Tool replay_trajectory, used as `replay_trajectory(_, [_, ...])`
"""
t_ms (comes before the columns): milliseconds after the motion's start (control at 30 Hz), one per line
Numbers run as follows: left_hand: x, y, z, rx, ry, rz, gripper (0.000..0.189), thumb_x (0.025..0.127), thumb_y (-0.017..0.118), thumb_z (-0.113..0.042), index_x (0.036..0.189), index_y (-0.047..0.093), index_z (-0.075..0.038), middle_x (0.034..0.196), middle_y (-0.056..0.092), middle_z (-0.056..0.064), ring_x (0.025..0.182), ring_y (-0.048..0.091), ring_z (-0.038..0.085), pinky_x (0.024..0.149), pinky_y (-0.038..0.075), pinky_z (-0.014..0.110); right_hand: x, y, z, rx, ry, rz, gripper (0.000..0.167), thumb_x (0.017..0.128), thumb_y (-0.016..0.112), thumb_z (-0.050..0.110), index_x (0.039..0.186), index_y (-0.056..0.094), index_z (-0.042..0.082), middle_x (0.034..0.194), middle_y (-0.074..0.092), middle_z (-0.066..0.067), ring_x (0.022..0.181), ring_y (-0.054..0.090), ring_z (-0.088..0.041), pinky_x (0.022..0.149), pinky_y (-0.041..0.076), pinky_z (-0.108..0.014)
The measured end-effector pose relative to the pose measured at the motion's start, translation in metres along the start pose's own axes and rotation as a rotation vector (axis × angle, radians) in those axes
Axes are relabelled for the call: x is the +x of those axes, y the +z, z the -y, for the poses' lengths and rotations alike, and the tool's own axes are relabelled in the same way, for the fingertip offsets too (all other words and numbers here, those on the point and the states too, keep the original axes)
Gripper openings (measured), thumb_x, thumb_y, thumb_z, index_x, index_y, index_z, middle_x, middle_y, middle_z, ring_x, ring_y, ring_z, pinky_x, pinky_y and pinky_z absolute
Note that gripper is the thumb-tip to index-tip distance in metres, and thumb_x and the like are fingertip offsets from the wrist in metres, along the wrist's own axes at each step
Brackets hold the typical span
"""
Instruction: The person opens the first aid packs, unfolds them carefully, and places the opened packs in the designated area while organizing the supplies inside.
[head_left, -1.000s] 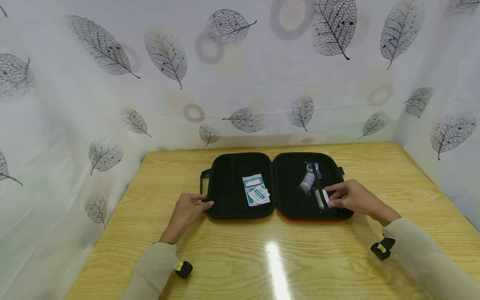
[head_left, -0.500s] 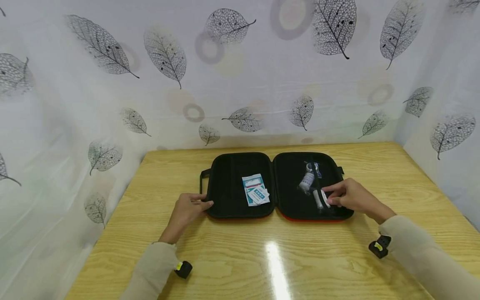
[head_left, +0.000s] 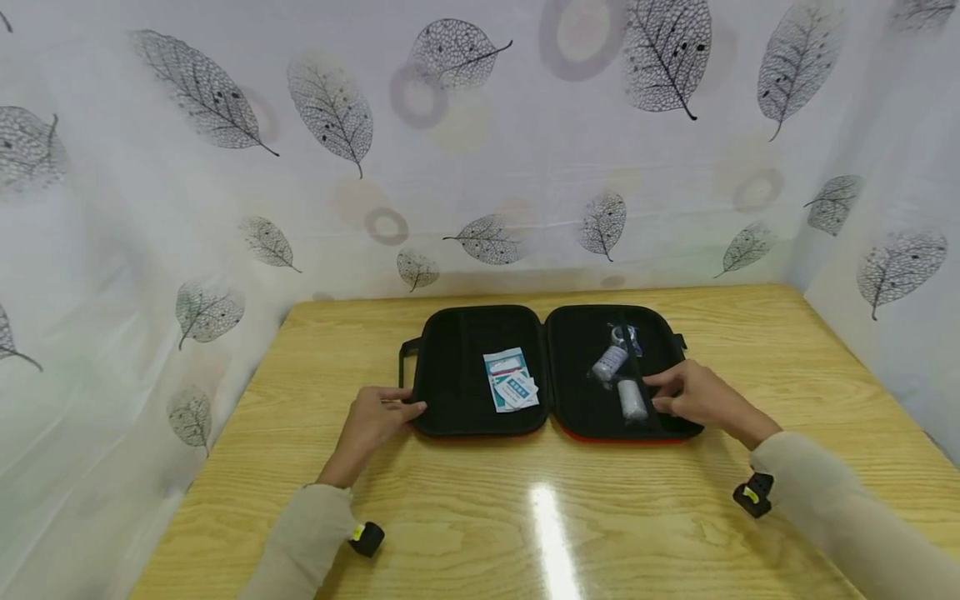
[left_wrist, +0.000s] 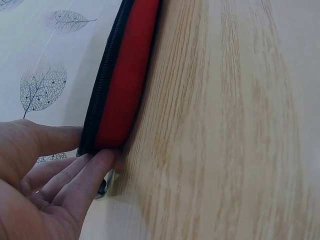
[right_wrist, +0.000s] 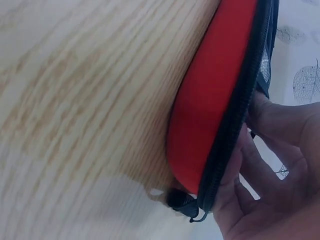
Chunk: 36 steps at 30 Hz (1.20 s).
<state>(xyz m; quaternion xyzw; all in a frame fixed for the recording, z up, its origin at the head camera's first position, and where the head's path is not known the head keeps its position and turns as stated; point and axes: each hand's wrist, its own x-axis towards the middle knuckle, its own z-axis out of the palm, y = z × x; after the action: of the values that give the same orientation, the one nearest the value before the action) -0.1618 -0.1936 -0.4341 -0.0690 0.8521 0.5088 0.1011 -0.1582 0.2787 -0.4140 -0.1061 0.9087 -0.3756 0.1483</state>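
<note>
A zippered case (head_left: 480,429), black inside and red outside, lies open flat on the table. My left hand (head_left: 378,417) grips the near-left corner, thumb at the rim and fingers against the red side (left_wrist: 125,90). My right hand (head_left: 693,396) reaches into the right half, its fingertips at a black strip (head_left: 634,358) that looks like a mesh pocket's edge. Whether they pinch it is hidden, also in the right wrist view. Beside the fingertips lies a white roll (head_left: 632,400), like a wrapped bandage, left of the strip. Another wrapped white roll (head_left: 610,363) lies farther back.
Flat white-and-teal packets (head_left: 512,382) lie in the left half. Near the top of the strip is a small clear-wrapped item (head_left: 624,336). A black handle (head_left: 405,358) sticks out left. The wooden table (head_left: 465,517) meets a leaf-print curtain (head_left: 510,150) behind.
The white roll at my right fingertips has shifted left, past the black strip. The other wrapped roll has moved slightly left. My left hand has stayed at the corner.
</note>
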Motion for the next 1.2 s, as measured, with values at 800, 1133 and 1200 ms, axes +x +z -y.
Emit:
replay_trajectory(800, [-0.002, -0.004, -0.005, 0.179, 0.037, -0.008, 0.049, 0.094, 0.075, -0.029, 0.132, 0.065, 0.000, 0.129, 0.066, 0.021, 0.117, 0.064, 0.037, 0.093, 0.055, 0.051, -0.011, -0.039, -0.003, 0.022, 0.088, -0.075, 0.046, 0.094, 0.073, 0.015, 0.129, 0.062, -0.013, 0.091, 0.073, -0.010, 0.075, 0.063, -0.023, 0.064, 0.057, -0.037])
replay_trajectory(1133, [-0.006, -0.014, -0.013, 0.277, 0.157, -0.064, 0.027, 0.094, 0.074, -0.023, 0.113, 0.077, -0.004, 0.101, 0.076, 0.010, 0.093, 0.072, 0.026, 0.079, 0.058, 0.044, -0.015, -0.042, -0.017, 0.009, 0.121, -0.112, 0.045, 0.094, 0.071, 0.013, 0.125, 0.060, -0.018, 0.095, 0.071, -0.014, 0.078, 0.066, -0.025, 0.068, 0.060, -0.039])
replay_trajectory(1200, [-0.007, -0.015, -0.016, 0.294, 0.192, -0.083, 0.024, 0.094, 0.075, -0.022, 0.111, 0.078, -0.004, 0.102, 0.076, 0.010, 0.095, 0.071, 0.027, 0.080, 0.058, 0.045, -0.015, -0.041, -0.019, 0.015, 0.132, -0.117, 0.047, 0.094, 0.072, 0.013, 0.125, 0.058, -0.019, 0.095, 0.070, -0.015, 0.079, 0.067, -0.025, 0.069, 0.061, -0.040])
